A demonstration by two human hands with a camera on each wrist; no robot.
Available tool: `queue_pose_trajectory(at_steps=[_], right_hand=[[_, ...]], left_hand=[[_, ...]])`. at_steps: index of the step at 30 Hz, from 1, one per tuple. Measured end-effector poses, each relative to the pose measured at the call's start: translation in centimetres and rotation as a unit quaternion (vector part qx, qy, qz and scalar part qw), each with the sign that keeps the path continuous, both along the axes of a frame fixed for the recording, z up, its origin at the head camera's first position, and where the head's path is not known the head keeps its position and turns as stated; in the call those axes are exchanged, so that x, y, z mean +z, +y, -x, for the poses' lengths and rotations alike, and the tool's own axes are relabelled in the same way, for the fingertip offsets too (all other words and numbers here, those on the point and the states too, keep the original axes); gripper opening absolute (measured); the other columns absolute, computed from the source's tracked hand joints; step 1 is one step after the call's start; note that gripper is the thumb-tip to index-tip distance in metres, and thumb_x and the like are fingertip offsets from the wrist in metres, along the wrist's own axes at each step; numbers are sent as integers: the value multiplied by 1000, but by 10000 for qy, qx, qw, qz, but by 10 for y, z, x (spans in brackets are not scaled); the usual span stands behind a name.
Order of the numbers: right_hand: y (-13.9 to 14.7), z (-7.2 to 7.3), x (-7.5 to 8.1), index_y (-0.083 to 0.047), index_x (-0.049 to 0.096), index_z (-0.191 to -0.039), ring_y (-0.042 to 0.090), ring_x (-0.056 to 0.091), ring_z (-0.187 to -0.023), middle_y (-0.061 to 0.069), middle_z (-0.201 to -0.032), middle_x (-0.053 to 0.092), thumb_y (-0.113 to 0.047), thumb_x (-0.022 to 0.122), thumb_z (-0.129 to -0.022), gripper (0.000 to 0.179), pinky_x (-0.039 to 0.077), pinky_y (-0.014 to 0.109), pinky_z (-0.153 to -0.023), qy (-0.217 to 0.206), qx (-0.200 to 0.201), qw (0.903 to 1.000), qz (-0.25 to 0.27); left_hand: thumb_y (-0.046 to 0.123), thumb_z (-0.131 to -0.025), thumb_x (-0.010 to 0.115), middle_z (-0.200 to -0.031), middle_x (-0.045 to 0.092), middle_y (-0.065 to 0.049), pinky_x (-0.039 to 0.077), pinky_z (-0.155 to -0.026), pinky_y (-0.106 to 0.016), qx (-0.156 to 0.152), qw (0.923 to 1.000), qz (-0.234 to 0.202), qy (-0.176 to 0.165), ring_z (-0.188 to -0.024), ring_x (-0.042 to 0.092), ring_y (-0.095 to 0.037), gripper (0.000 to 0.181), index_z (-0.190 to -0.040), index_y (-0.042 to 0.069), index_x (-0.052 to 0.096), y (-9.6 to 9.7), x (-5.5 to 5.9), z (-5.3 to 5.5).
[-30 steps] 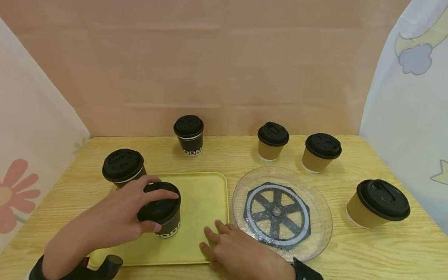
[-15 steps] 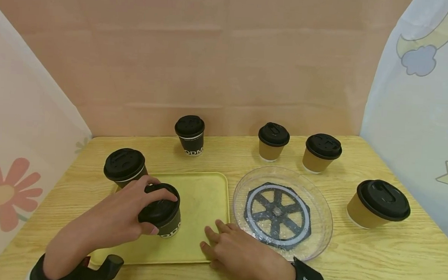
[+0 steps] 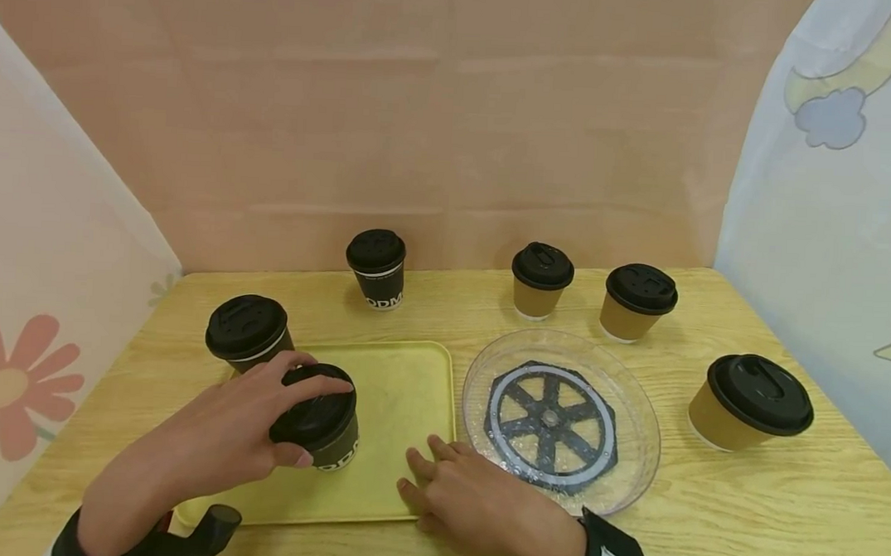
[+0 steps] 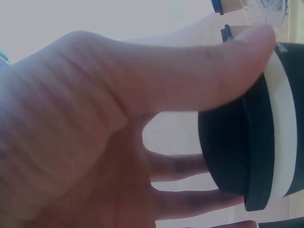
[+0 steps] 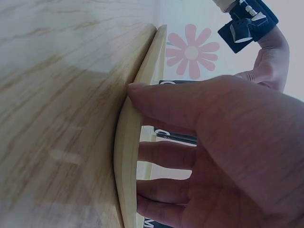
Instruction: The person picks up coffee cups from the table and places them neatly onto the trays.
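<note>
My left hand (image 3: 252, 427) grips a black paper coffee cup (image 3: 339, 449) from above, with fingers and thumb spread about its black lid. The cup is over the left half of a yellow tray (image 3: 396, 392); its base looks set down there. In the left wrist view, the thumb lies along the edge of the lid (image 4: 225, 147). At the tray's near right corner rests my right hand (image 3: 473, 495), fingers spread and fairly straight over the rim. The right wrist view has the thumb touching the outside of the tray rim (image 5: 127, 142).
Another black lidded cup (image 3: 245, 331) stands at the tray's back left corner, partly hidden by the left hand. One more black cup (image 3: 379, 271) is behind the tray. A clear round dish (image 3: 635, 452) lies right of the tray. Three brown cups, including a large one (image 3: 731, 415), stand around it.
</note>
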State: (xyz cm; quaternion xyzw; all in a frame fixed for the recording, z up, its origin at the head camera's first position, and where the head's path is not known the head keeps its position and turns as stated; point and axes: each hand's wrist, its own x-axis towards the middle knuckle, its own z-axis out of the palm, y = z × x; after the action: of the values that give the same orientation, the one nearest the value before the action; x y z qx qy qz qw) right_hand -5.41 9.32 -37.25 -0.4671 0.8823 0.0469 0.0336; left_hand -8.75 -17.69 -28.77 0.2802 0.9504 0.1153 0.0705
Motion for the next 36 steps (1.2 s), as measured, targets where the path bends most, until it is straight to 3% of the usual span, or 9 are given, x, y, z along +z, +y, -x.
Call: queue_pose_trajectory(at_steps=[9, 15, 19, 24, 29, 36], right_hand=[[0, -1, 0, -28, 60, -134, 33, 55, -128, 4, -142, 55, -40, 57, -96, 39, 49, 40, -100, -7, 0, 10000, 5], [0, 1, 1, -27, 61, -132, 32, 56, -127, 3, -139, 57, -38, 57, -97, 37, 49, 40, -100, -123, 24, 9999, 102], [0, 0, 1, -28, 61, -132, 33, 55, -128, 3, -141, 56, -39, 58, -96, 38, 49, 41, -101, -87, -29, 9999, 54], [-1, -2, 1, -29, 59, -134, 33, 54, -129, 4, -143, 54, -40, 58, -96, 40, 49, 41, -101, -35, -40, 10000, 0], [-1, -2, 0, -29, 60, -133, 33, 55, -127, 4, -142, 55, -39, 58, -96, 39, 50, 40, -99, 89, -37, 10000, -19], [-2, -2, 1, -29, 60, -133, 33, 55, -127, 4, -142, 55, -40, 59, -95, 40, 50, 39, -99, 93, -54, 9999, -61]], left_hand=[[39, -73, 83, -145, 44, -7, 51, -75, -50, 77, 10000, 25, 13, -117, 59, -33, 80, -142, 44, 42, -2, -1, -1], [45, -71, 83, -152, 37, -10, 49, -83, -58, 129, 9999, -59, 18, -126, 53, -42, 93, -149, 41, 32, -5, -1, -2], [58, -69, 79, -161, 22, -9, 40, -96, -65, 254, 9988, -33, 426, -140, 37, -42, 107, -154, 40, 17, -7, 2, -6], [73, -73, 64, -166, 4, 1, 22, -112, -61, 223, 9939, -34, 1079, -152, 7, -33, 110, -157, 34, 4, -7, 4, -10], [68, -79, 63, -166, 4, 0, 17, -116, -58, 231, 9901, -70, 1380, -153, 8, -31, 106, -158, 29, 3, -11, -2, -9], [62, -81, 66, -165, 10, -5, 19, -112, -63, 500, 9881, -192, 1442, -152, 10, -33, 105, -158, 29, 3, -28, -14, -10]])
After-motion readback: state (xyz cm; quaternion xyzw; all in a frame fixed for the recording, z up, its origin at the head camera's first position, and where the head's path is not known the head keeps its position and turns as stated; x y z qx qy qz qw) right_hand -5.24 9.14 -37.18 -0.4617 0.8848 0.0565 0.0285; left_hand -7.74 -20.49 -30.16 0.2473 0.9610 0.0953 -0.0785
